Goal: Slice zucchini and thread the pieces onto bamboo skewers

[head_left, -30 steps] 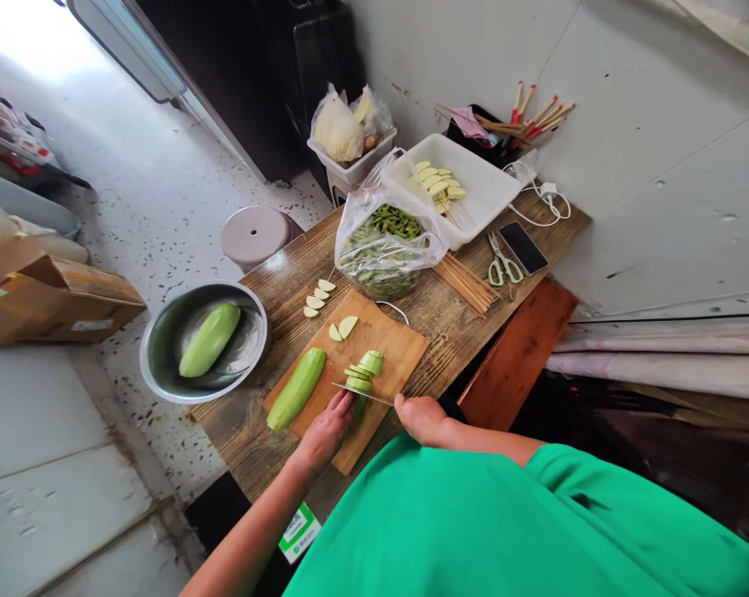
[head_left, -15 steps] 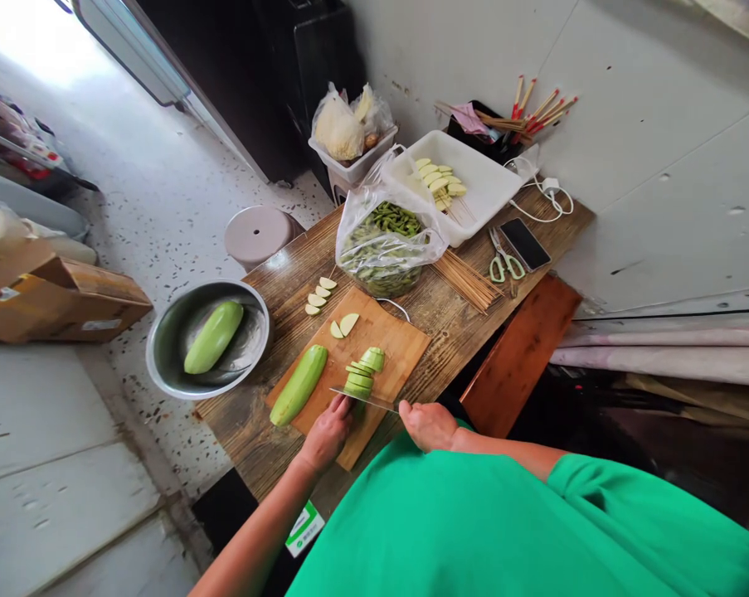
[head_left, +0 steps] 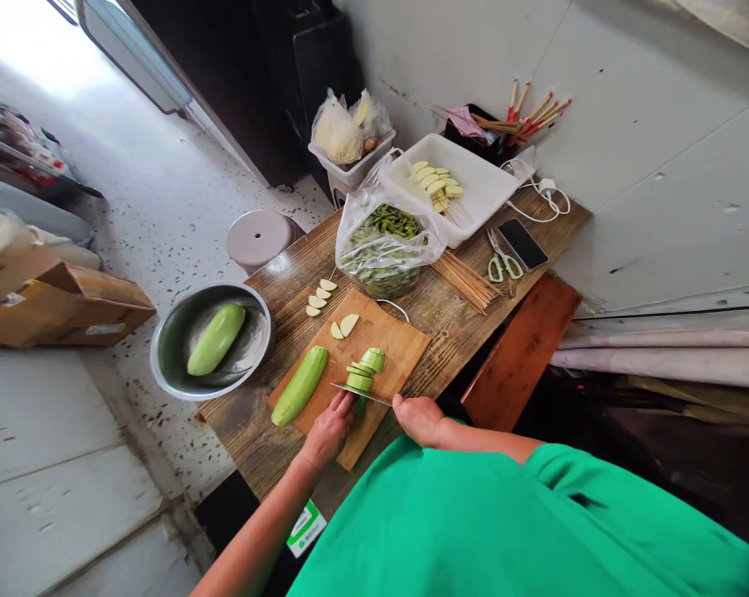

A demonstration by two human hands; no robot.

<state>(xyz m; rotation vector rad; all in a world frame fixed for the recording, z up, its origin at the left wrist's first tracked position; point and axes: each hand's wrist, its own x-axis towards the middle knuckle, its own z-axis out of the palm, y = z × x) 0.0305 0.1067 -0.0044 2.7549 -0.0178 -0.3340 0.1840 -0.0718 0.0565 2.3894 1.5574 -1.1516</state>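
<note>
My right hand (head_left: 419, 419) is closed round the handle of a knife (head_left: 369, 395), whose blade lies across a partly sliced zucchini (head_left: 360, 381). On the near side of the blade, the fingers of my left hand (head_left: 330, 427) grip the uncut end of that zucchini, mostly hidden by the hand and the knife. Cut slices lean together beyond the blade on the wooden cutting board (head_left: 399, 332). A long zucchini piece (head_left: 300, 386) rests along the board's left side. Two half-round slices (head_left: 348, 324) lie near its far edge.
Left of the board, a metal bowl (head_left: 162, 365) holds a whole zucchini (head_left: 216, 339). Beyond the board stand a bag of green beans (head_left: 386, 249) and a white tray (head_left: 492, 186) with skewered slices. Bamboo skewers (head_left: 467, 282), scissors (head_left: 503, 261) and a phone (head_left: 523, 244) lie to the right.
My right hand and the knife have shifted slightly left and away from me along the zucchini. My left hand keeps its grip, almost unmoved.
</note>
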